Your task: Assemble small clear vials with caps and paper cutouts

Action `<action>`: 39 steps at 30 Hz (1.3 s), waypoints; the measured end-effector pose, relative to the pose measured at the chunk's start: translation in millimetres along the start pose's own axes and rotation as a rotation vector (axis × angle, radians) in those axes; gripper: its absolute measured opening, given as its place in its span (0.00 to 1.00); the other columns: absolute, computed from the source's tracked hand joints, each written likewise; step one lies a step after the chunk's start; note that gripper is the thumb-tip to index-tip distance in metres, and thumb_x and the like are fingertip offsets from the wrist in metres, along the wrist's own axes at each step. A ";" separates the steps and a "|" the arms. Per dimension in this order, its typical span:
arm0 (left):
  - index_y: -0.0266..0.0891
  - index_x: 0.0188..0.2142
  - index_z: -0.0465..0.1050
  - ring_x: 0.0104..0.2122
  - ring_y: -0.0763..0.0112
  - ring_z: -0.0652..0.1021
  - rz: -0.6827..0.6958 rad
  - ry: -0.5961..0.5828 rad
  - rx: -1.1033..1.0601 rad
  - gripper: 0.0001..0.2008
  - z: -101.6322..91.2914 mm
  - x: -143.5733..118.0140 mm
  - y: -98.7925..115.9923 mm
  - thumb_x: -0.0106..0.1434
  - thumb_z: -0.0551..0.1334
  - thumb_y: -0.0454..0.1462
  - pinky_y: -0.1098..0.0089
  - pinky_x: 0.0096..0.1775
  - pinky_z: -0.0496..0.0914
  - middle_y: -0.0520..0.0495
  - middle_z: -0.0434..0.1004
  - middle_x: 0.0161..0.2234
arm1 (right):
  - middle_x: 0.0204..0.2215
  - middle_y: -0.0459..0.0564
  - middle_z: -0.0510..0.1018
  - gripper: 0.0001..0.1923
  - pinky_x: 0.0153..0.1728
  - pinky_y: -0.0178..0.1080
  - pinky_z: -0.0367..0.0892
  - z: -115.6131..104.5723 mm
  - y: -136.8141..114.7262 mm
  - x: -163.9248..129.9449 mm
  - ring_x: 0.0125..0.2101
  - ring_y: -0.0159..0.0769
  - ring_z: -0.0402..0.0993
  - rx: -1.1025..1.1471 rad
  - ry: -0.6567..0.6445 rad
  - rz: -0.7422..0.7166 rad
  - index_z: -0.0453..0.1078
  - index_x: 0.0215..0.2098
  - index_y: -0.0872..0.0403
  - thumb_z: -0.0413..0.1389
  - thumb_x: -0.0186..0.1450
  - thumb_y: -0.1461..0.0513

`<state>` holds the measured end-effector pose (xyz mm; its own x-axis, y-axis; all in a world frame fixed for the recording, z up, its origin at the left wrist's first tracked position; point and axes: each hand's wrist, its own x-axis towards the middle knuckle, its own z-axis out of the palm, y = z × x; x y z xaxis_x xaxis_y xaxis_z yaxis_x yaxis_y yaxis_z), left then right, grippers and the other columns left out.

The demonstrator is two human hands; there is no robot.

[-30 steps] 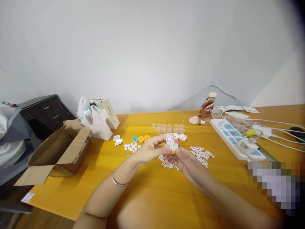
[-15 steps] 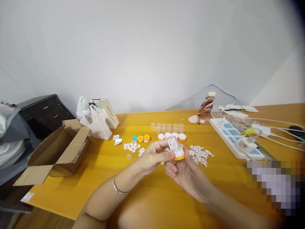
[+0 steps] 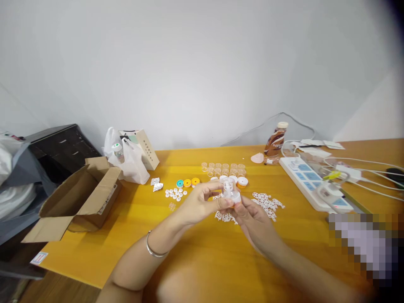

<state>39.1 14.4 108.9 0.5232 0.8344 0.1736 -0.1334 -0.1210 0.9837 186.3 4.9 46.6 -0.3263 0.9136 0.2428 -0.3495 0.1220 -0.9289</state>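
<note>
— Left hand?
— Curled, thumb and fingertips pinched on a small clear cup. Silver bangle on the wrist.
— Right hand?
— Cupped below and just right of the cup, fingers bent up against its orange cap. Half closed, gripping from underneath.
— So the cup between both?
— Yes, raised just above the counter, left fingers on its left side, right fingers under its base. Upright or slightly tilted, hard to tell.
— Under the hands?
— White cutouts on the counter, partly hidden by the fingers. More cutouts just right of the right hand.
— Behind?
— Row of orange lids close behind the cup, then clear cups in rows farther back. Coloured discs and small white caps off to the left of the left hand.
— Farther out?
— Open box at the left edge, white bag behind it. Bottle and power strip well to the right, cables trailing.
</note>
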 end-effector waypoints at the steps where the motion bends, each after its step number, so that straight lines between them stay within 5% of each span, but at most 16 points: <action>1: 0.33 0.37 0.73 0.26 0.77 0.68 -0.001 -0.003 0.005 0.14 -0.8 0.3 -1.0 0.54 0.63 0.41 0.74 0.29 0.64 0.47 0.68 0.31 | 0.36 0.51 0.77 0.20 0.41 0.45 0.66 -0.7 1.6 0.2 0.35 0.40 0.72 -0.011 0.001 0.001 0.71 0.42 0.51 0.54 0.58 0.47; 7: 0.36 0.42 0.71 0.36 0.69 0.72 0.080 -0.003 0.206 0.15 -8.3 4.1 -3.0 0.58 0.60 0.41 0.69 0.39 0.66 0.43 0.72 0.41 | 0.40 0.51 0.77 0.18 0.45 0.45 0.65 -3.9 -3.8 7.4 0.39 0.40 0.73 -0.027 -0.028 0.034 0.71 0.42 0.50 0.53 0.60 0.49; 12: 0.39 0.44 0.70 0.47 0.64 0.69 0.257 0.159 0.646 0.13 -7.1 6.7 -16.5 0.59 0.59 0.37 0.62 0.50 0.62 0.43 0.69 0.46 | 0.43 0.49 0.76 0.17 0.45 0.43 0.66 -10.3 -13.4 19.6 0.43 0.38 0.71 -0.118 0.104 0.006 0.68 0.43 0.48 0.59 0.56 0.54; 16: 0.43 0.57 0.56 0.54 0.61 0.63 0.328 0.231 0.951 0.23 2.1 6.0 -46.3 0.62 0.54 0.34 0.56 0.55 0.58 0.42 0.60 0.54 | 0.43 0.49 0.75 0.22 0.46 0.42 0.66 -15.4 -3.7 22.3 0.44 0.38 0.70 -0.188 0.179 -0.031 0.65 0.45 0.49 0.62 0.53 0.57; 19: 0.42 0.62 0.38 0.59 0.57 0.54 0.255 0.215 1.017 0.34 8.0 -0.5 -67.8 0.61 0.55 0.38 0.53 0.57 0.54 0.39 0.48 0.61 | 0.42 0.52 0.75 0.21 0.44 0.44 0.67 -34.5 10.2 23.7 0.42 0.39 0.72 -0.276 0.227 -0.018 0.64 0.44 0.52 0.60 0.54 0.56; 22: 0.38 0.62 0.31 0.62 0.57 0.47 0.227 0.036 1.052 0.39 9.0 -17.3 -82.7 0.61 0.55 0.44 0.55 0.59 0.50 0.38 0.39 0.63 | 0.35 0.51 0.78 0.21 0.39 0.45 0.69 -76.0 19.3 28.4 0.36 0.40 0.75 -0.410 0.381 0.028 0.63 0.41 0.53 0.62 0.52 0.56; 25: 0.35 0.62 0.35 0.62 0.58 0.48 0.303 -0.371 1.087 0.39 6.4 -40.3 -93.7 0.61 0.54 0.48 0.59 0.60 0.48 0.37 0.43 0.62 | 0.32 0.51 0.77 0.15 0.40 0.45 0.67 -126.2 20.7 35.2 0.37 0.42 0.74 -0.541 0.573 0.020 0.64 0.33 0.52 0.62 0.52 0.56; 27: 0.33 0.62 0.37 0.61 0.58 0.48 0.324 -0.541 1.091 0.39 4.9 -53.7 -99.4 0.60 0.53 0.50 0.60 0.60 0.48 0.36 0.45 0.62 | 0.33 0.51 0.77 0.11 0.41 0.44 0.66 -154.5 21.1 40.9 0.39 0.44 0.73 -0.572 0.613 0.017 0.66 0.32 0.51 0.60 0.53 0.57; 32: 0.35 0.61 0.43 0.61 0.62 0.51 0.314 -0.606 1.150 0.35 6.0 -66.5 -105.4 0.62 0.50 0.51 0.60 0.61 0.43 0.41 0.51 0.60 | 0.37 0.51 0.75 0.07 0.43 0.45 0.65 -194.5 30.2 60.0 0.43 0.45 0.70 -0.658 0.742 0.028 0.68 0.35 0.50 0.58 0.58 0.60; 39: 0.38 0.62 0.42 0.61 0.63 0.52 0.261 -0.622 1.129 0.35 6.0 -63.6 -104.3 0.61 0.49 0.53 0.61 0.60 0.43 0.43 0.51 0.60 | 0.47 0.50 0.69 0.11 0.40 0.43 0.68 -212.6 36.6 75.0 0.41 0.36 0.70 -0.718 0.730 0.042 0.66 0.46 0.51 0.49 0.66 0.60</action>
<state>24.8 -29.3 -4.4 0.9274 0.3695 0.0582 0.3250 -0.8729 0.3639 335.8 160.4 -28.6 0.3722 0.9063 0.2000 0.3364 0.0691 -0.9392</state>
